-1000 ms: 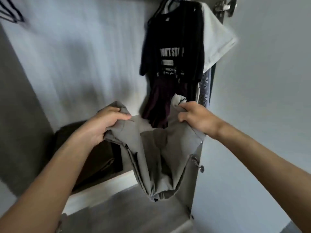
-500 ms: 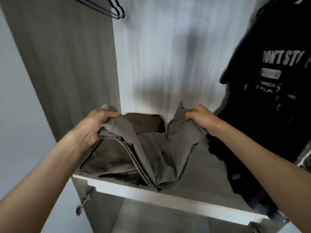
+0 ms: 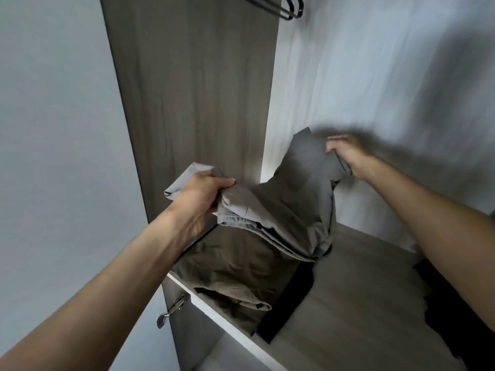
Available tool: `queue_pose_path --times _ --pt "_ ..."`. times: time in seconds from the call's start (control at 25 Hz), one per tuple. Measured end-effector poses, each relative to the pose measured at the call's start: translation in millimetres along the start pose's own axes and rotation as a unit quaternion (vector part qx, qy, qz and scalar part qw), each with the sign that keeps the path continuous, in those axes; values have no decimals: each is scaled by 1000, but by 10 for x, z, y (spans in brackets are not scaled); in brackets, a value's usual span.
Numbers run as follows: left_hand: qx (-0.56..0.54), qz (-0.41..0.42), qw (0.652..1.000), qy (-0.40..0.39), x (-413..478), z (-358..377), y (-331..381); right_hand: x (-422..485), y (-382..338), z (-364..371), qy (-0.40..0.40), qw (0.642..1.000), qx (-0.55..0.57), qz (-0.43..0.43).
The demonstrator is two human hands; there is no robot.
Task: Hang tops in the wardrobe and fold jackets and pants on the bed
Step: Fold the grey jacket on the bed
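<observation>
A folded grey garment (image 3: 289, 210) hangs between my two hands over the wardrobe shelf (image 3: 342, 303). My left hand (image 3: 199, 199) grips its left corner near the wooden side panel. My right hand (image 3: 345, 156), blurred, grips its right upper corner close to the white back wall. Beneath the grey garment an olive-brown folded garment (image 3: 233, 274) lies on the shelf's left side. A dark folded item (image 3: 286, 303) lies beside it.
Empty black hangers (image 3: 286, 8) hang at the top. The wooden side panel (image 3: 192, 89) stands at left with a door hinge (image 3: 174, 307) below the shelf edge. Dark hanging clothes (image 3: 460, 311) reach onto the shelf at the lower right.
The view swung left from the hanging black tops to the shelf. Both hands carried the grey garment up and over the olive pile, and the right hand moved toward the back wall.
</observation>
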State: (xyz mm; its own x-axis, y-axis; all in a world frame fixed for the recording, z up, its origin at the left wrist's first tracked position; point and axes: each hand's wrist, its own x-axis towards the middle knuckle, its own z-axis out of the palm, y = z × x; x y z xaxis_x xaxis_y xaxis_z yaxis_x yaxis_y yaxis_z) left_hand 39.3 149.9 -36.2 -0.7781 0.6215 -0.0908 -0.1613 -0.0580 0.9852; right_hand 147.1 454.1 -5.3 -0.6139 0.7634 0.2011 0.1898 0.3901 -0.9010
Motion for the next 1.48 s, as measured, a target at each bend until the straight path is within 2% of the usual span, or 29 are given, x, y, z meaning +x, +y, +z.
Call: queue_pose_path --times 0.12,0.2,0.32,0.4,0.44,0.6,0.72,0.88,0.96,1.08,1.16,1.28,1.32,1.36,1.4,1.44,1.48 --pt "-2 20 999 42 59 116 -45 493 125 58 -5 998 58 -5" --pt "-16 3 997 81 75 130 -322 810 528 162 -29 998 57 -3" --pt "-64 -125 978 152 53 81 -1158 1184 1577 364 -56 993 -101 20" --pt "-139 -227 942 206 -15 -44 -1615 1306 2189 500 -112 962 -246 33" --pt "-165 -250 925 232 -25 -121 -1750 1365 2355 588 -139 947 -283 54" --pt "-144 -248 906 311 130 -359 -1959 1621 2399 844 -152 946 -264 112" --pt "-78 -207 903 369 287 -413 -2031 1770 2323 1049 -159 938 -303 62" --pt "-64 -188 928 316 390 -382 -1984 2033 2327 1036 -49 955 -291 -28" --pt "-54 -215 928 300 427 -357 -2052 2086 2446 1040 -70 939 -335 -17" --pt "-15 -236 920 312 487 -430 -2125 2105 2668 1067 -159 890 -427 9" --pt "14 -229 917 326 523 -489 -2110 2129 2692 1108 -152 887 -436 0" --pt "113 -206 908 348 511 -425 -2087 2053 2543 1238 -54 913 -400 -58" --pt "203 -195 895 347 480 -386 -2104 1976 2459 1332 -12 915 -386 -112" --pt "320 -170 866 344 460 -357 -2116 1855 2345 1445 5 912 -368 -180" --pt "436 -115 825 341 461 -343 -2108 1688 2216 1574 -25 909 -334 -249" --pt "527 -40 787 318 506 -321 -2080 1499 2125 1732 -92 895 -296 -320" --pt "584 15 765 269 603 -278 -2064 1285 2074 1906 -167 865 -274 -385"
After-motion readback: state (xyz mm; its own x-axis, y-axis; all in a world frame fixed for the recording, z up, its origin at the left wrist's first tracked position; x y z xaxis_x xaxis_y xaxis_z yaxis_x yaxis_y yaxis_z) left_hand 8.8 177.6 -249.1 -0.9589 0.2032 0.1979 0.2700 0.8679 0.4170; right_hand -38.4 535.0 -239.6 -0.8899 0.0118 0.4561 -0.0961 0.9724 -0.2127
